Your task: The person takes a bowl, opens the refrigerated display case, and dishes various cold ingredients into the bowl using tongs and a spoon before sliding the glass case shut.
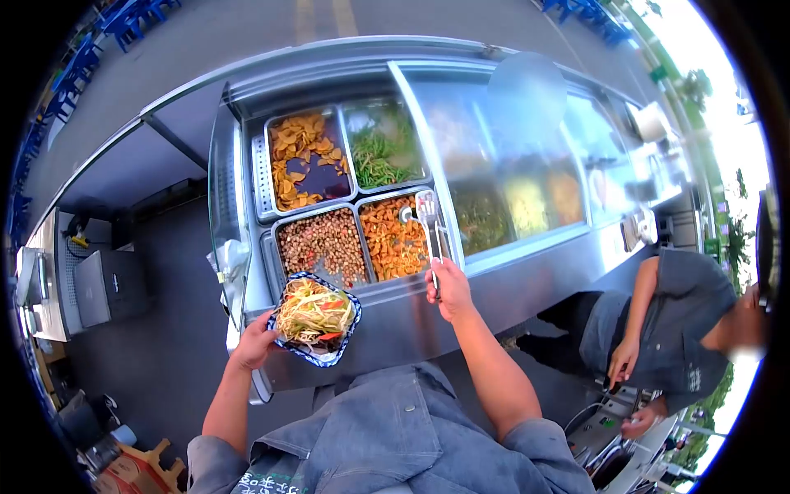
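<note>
My left hand [257, 339] grips the left rim of a blue-and-white patterned paper food tray [356, 313]. Shredded pale vegetables [311, 308] with red and orange strips are heaped in it. My right hand [451, 290] is closed around metal serving tongs [431, 235], their heads over the right side of a pan of orange-coated pieces [388, 239]. Left of that pan, just beyond the food tray, is a pan of peanuts [322, 245]. Behind these are a pan of brown slices [298, 142] and a pan of green vegetables [378, 148].
Sliding glass [502, 165] covers more food pans on the right, and a glass side panel [220, 177] stands at the left. A co-worker [658, 329] stands close on my right near a side counter. Blue stools [123, 26] stand across the road.
</note>
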A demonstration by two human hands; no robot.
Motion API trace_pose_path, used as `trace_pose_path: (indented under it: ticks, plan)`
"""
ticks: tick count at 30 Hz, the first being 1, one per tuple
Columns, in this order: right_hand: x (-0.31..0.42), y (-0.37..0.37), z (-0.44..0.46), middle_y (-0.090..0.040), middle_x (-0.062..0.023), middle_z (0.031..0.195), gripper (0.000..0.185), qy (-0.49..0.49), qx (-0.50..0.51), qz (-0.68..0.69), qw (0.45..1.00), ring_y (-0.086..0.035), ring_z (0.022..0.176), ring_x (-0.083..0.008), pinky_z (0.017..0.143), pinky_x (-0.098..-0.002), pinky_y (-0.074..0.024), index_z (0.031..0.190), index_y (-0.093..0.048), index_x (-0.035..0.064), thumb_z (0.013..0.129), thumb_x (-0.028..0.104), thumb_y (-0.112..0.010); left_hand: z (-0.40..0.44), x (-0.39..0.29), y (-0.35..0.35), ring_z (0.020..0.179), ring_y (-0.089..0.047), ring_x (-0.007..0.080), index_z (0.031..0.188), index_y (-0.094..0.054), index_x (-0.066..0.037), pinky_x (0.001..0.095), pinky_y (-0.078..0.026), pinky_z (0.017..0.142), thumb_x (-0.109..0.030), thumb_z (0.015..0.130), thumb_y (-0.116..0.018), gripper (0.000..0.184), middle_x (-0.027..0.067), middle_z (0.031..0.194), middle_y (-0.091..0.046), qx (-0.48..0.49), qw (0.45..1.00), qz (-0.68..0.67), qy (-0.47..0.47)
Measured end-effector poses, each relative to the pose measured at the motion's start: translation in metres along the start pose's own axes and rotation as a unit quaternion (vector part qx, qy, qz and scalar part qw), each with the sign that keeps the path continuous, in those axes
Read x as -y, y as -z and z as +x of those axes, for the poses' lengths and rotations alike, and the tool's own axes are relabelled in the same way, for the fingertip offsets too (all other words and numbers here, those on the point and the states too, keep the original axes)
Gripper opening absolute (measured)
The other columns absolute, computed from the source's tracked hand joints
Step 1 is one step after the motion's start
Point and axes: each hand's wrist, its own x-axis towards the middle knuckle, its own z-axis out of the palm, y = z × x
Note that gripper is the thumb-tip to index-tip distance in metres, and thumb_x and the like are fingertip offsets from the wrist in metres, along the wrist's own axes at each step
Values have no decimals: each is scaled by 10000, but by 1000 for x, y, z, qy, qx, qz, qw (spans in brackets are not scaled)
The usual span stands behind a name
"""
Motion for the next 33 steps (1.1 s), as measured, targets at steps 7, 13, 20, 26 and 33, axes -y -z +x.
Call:
trace_pose_path:
  ticks: [7,13,20,26,33]
  plan:
    - [19,-41,167,-728,-289,1136,509,221,-87,-485,842,-681,1064,-493,917,-548,-527,1187,-680,-19,977,445,-671,-11,7,-35,1160,-701,252,1537,-442,9,425,-624,957,58,945,-496,597,142,1359,-653,-69,992,-66,-77]
    - [27,-90,398,-742,-306,991,545,-35,-120,-424,897,-724,1015,-462,877,-526,-561,962,-727,-66,1020,462,-609,46,-73,-79,1230,-666,258,1521,-442,39,422,-585,1007,103,947,-473,578,150,1394,-630,-177,965,-169,-93]
    - [20,-110,409,-750,-220,1110,450,115,-63,-673,728,-715,1067,-422,890,-535,-559,1132,-701,-3,1016,419,-593,82,-76,-79,1248,-655,267,1542,-404,42,435,-577,1034,94,957,-467,591,158,1398,-623,-180,957,-209,-94]
    - [45,-87,372,-742,-194,1149,394,94,-50,-726,679,-710,1089,-410,903,-541,-556,1183,-686,40,1033,389,-582,114,-83,-61,1188,-685,276,1534,-412,21,492,-626,942,76,953,-478,587,161,1386,-627,-150,966,-193,-81]
    - [81,-122,308,-747,-197,1087,384,61,-10,-803,593,-738,1034,-380,843,-530,-578,1237,-618,31,1037,359,-611,138,-77,-37,1186,-699,271,1547,-407,7,466,-648,919,29,975,-486,578,147,1377,-641,-138,973,-168,-79]
